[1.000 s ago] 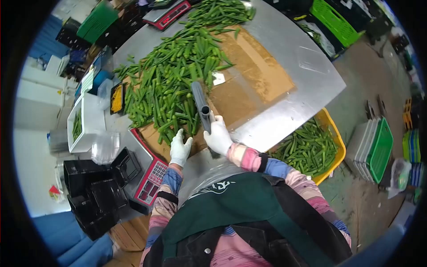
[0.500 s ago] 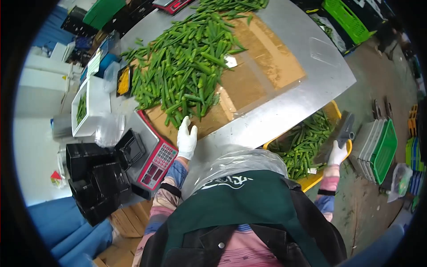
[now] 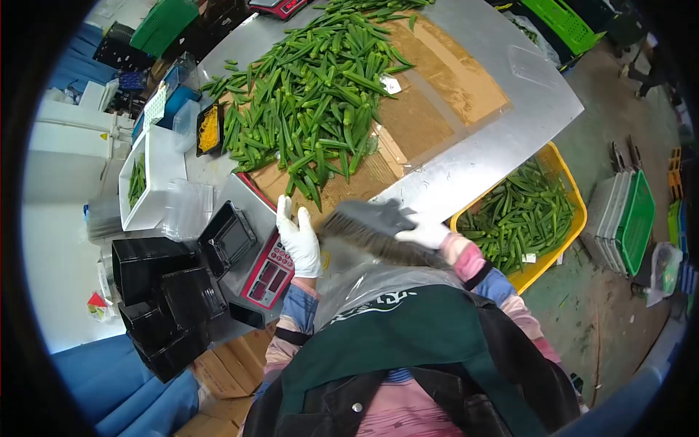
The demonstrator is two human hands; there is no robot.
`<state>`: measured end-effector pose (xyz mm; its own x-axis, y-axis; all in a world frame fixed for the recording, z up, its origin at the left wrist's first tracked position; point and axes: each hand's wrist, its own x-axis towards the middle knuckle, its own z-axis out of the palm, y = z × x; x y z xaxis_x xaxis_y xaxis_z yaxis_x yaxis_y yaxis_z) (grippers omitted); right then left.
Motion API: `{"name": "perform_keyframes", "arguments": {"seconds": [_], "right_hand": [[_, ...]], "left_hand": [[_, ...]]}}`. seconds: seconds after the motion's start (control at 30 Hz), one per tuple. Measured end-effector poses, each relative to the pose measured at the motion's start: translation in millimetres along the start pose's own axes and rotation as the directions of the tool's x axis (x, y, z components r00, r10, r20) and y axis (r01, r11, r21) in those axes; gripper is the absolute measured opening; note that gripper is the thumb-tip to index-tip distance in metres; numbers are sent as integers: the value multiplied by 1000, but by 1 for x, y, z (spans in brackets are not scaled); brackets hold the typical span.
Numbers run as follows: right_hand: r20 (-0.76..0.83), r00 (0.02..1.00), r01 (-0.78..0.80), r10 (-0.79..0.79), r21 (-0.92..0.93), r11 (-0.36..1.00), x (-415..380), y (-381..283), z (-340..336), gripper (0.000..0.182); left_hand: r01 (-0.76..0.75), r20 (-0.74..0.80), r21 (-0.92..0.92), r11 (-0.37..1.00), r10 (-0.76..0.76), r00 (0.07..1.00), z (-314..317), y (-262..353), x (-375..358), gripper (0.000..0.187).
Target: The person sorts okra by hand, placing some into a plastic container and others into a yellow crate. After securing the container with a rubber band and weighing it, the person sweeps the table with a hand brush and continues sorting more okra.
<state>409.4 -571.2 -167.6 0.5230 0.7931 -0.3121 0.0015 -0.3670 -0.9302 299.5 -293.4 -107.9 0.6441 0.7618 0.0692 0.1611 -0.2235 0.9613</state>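
Note:
My right hand [image 3: 424, 233], in a white glove, grips a dark brush [image 3: 375, 227] whose bristles lie over the near edge of the table. The brush is slightly blurred. My left hand [image 3: 300, 244], also gloved, has its fingers apart and holds nothing. It hovers beside the red and silver scale [image 3: 271, 280], just below the near end of the okra pile [image 3: 313, 102]. The okra lies on flattened cardboard [image 3: 429, 116] on the metal table [image 3: 542, 120]. A yellow crate [image 3: 577, 218] of okra stands right of the table.
Black trays [image 3: 164, 298] are stacked at the left, near a white foam box [image 3: 154, 178] with okra. A small black tray [image 3: 210, 131] holds something orange. Grey and green crates [image 3: 632, 218] stand on the floor at right. A person's legs [image 3: 644, 76] show at the upper right.
My right hand has brought the brush from above the yellow crate leftward to the table's near edge. My left hand has shifted slightly down, fingers still apart. The camera view has shifted a little.

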Motion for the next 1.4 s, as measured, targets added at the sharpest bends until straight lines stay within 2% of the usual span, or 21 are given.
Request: {"name": "perform_keyframes", "arguments": {"seconds": [0.03, 0.1, 0.23, 0.3, 0.4, 0.5, 0.53, 0.57, 0.6, 0.63, 0.7, 0.77, 0.9, 1.0, 1.03, 1.1, 1.17, 1.23, 1.27, 1.37, 1.4], "right_hand": [[-279, 957, -49, 75, 100, 994, -14, 40, 6, 63], [-282, 861, -283, 423, 426, 860, -69, 19, -39, 49], [-784, 378, -124, 492, 484, 866, -173, 67, -79, 44], [-836, 303, 126, 457, 510, 851, -201, 65, -96, 47], [-896, 237, -27, 376, 381, 924, -181, 31, -95, 51], [-772, 500, -208, 392, 333, 920, -115, -67, -53, 47], [-656, 670, -55, 348, 423, 904, -91, -41, -38, 44], [-654, 714, -42, 249, 316, 948, -68, -16, -26, 42], [-632, 729, 52, 262, 433, 900, -54, -4, -17, 44], [-676, 695, 27, 246, 366, 930, -56, 7, -23, 43], [-696, 600, 80, 395, 543, 836, -78, 57, -49, 43], [-824, 313, 81, 473, 519, 851, -114, 137, -89, 40], [-889, -108, 440, 444, 358, 824, -177, 142, -162, 32], [-870, -135, 503, 473, 352, 790, -163, 110, -186, 30], [-865, -36, 580, 500, 390, 716, -146, 71, -182, 37], [-873, 49, 390, 486, 465, 795, -104, 48, -178, 46], [-886, 273, 272, 375, 445, 853, -64, 69, -176, 38], [-869, 326, 285, 372, 466, 838, -56, 69, -178, 33], [-859, 311, 323, 407, 499, 804, -63, 80, -187, 34], [-860, 47, 355, 508, 490, 796, -119, 134, -228, 37], [-820, -145, 445, 554, 446, 776, -136, 122, -240, 41]], "left_hand": [[9, -2, -14, 1000, -9, 1000, -5, 0, -3, 55], [27, -13, -41, 999, -28, 1000, -13, -2, -9, 53], [53, 49, -60, 997, -50, 998, -25, -12, -11, 56], [57, 75, -64, 996, -53, 996, -25, -12, -12, 56], [35, 126, -64, 997, -27, 992, -20, -11, -14, 56], [-6, 188, -36, 999, 13, 982, -9, -5, -16, 56], [-8, 206, -60, 998, 20, 978, -4, -6, -16, 56], [-7, 222, -83, 997, 25, 975, 1, -7, -18, 56], [13, 241, -83, 996, 7, 970, 4, -4, -19, 57], [11, 246, -69, 998, 7, 969, 3, -2, -20, 57], [5, 243, -45, 999, 6, 970, 1, 0, -24, 58], [1, 206, 43, 999, -10, 978, -7, -3, -28, 56], [64, 170, 90, 994, -79, 982, -20, -19, -35, 56], [83, 186, 118, 990, -104, 977, -11, -21, -39, 56], [90, 194, 122, 988, -113, 974, 0, -21, -39, 56], [99, 231, 54, 994, -109, 967, 23, -13, -40, 58], [98, 282, 13, 995, -98, 954, 47, 4, -40, 58], [31, 335, 66, 997, -51, 941, 64, 27, -40, 58], [-6, 339, 98, 995, -28, 941, 67, 32, -40, 58], [-19, 306, 150, 989, -28, 952, 63, 26, -35, 58], [-2, 283, 160, 987, -44, 958, 61, 22, -36, 58]]}}
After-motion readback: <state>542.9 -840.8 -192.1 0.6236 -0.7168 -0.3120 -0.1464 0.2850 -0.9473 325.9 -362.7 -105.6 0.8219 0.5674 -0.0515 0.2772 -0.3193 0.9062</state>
